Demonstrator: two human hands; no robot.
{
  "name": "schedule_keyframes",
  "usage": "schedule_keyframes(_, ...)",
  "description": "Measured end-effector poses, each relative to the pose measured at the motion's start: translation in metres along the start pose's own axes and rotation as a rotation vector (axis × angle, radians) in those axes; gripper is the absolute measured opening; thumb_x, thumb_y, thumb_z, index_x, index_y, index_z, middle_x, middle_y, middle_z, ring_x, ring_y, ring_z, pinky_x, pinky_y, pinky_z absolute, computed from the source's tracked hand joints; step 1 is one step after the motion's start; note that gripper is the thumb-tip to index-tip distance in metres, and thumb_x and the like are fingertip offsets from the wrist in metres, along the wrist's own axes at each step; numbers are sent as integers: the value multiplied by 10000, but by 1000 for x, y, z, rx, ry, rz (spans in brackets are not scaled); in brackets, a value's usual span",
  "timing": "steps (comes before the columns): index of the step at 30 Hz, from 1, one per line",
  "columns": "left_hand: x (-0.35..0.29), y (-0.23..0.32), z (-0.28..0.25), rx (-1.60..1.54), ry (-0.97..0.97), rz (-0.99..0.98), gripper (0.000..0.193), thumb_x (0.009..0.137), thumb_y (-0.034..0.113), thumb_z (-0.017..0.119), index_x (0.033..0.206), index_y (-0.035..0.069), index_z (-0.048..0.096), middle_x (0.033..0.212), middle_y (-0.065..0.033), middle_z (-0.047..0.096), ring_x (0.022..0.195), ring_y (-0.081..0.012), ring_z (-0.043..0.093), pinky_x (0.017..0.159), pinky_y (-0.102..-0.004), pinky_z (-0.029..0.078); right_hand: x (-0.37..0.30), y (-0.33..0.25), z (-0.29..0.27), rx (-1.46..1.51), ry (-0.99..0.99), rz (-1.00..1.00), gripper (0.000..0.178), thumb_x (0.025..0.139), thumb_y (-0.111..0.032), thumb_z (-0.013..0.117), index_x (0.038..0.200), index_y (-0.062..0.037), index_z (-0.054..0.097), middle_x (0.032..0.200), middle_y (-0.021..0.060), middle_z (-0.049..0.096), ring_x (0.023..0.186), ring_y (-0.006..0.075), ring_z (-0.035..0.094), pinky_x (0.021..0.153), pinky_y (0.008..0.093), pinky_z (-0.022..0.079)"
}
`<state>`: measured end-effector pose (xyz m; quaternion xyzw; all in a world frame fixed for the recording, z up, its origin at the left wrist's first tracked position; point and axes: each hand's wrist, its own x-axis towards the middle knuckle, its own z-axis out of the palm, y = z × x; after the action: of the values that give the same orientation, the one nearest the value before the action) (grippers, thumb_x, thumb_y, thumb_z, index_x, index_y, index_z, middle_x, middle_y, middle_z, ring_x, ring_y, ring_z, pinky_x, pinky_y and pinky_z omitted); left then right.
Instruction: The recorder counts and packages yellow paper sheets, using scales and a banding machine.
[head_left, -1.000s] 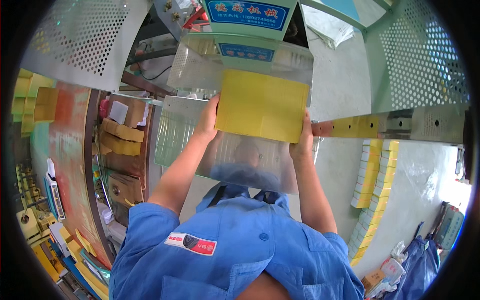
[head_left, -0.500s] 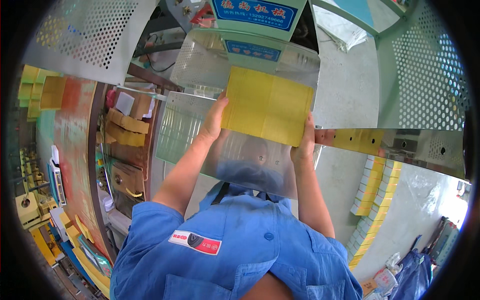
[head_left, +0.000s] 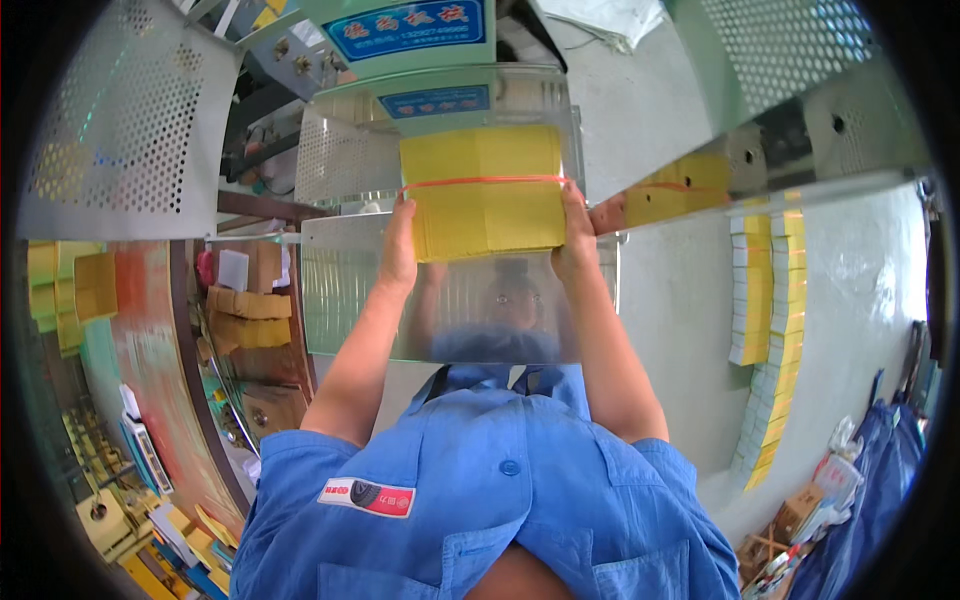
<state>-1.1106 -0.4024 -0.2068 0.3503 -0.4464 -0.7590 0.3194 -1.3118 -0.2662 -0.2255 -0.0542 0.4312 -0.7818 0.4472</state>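
A flat, rectangular yellow cardboard bundle (head_left: pixel 486 222) is held level between my two hands. A thin red band (head_left: pixel 482 180) runs across its top from side to side. My left hand (head_left: pixel 400 245) grips the bundle's left edge, thumb along its side. My right hand (head_left: pixel 573 238) grips the right edge, near one end of a shiny metal bar. The fingers beneath are hidden. Under the bundle lies a shiny metal table (head_left: pixel 470 335), which reflects my arms. Behind it stands a pale green machine (head_left: pixel 405 55) with a blue sign and a clear cover.
A shiny metal bar (head_left: pixel 720 175) juts out to the right. Perforated guards (head_left: pixel 125 130) flank the machine. Rows of yellow and white stacks (head_left: pixel 768 300) stand on the floor at right. At left, an open cabinet holds brown cardboard (head_left: pixel 250 310) beside a worn red surface (head_left: pixel 150 340).
A red band now lies across the yellow bundle, where none showed before. The bundle has turned squarer to me. My view has shifted, so the machine appears further left.
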Motion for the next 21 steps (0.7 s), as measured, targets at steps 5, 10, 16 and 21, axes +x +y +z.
schedule_keyframes(5,10,-17,-7,134,34,11,467,1014,362,447,1333,28,515,1294,-56,561,1203,-166,506,1053,-337,355,27,32,-36,-134,253,-137,562,997,-374,526,1437,-62,369,1249,85,574,1161,188,555,1006,338,447)
schedule_keyframes(10,10,3,-10,-10,-195,-108,493,1038,368,381,1382,25,465,1366,-125,533,1220,-235,537,1050,-388,418,60,55,-35,-864,44,26,559,996,-348,486,1468,-76,362,1263,137,589,1239,252,522,1039,366,421)
schedule_keyframes(16,39,2,6,186,-155,-80,522,1015,428,391,1357,45,485,1333,-80,535,1261,-210,495,1050,-369,373,32,28,-19,-300,-77,-603,625,1013,-375,454,1489,5,315,1470,158,448,1370,257,395,1125,339,307)
schedule_keyframes(21,44,6,-17,188,-280,-73,524,1016,429,391,1364,47,481,1345,-87,530,1264,-214,496,1056,-383,375,38,38,-10,-138,-197,-421,704,1002,-451,479,1507,-2,282,1565,141,300,1452,243,250,1162,333,227)
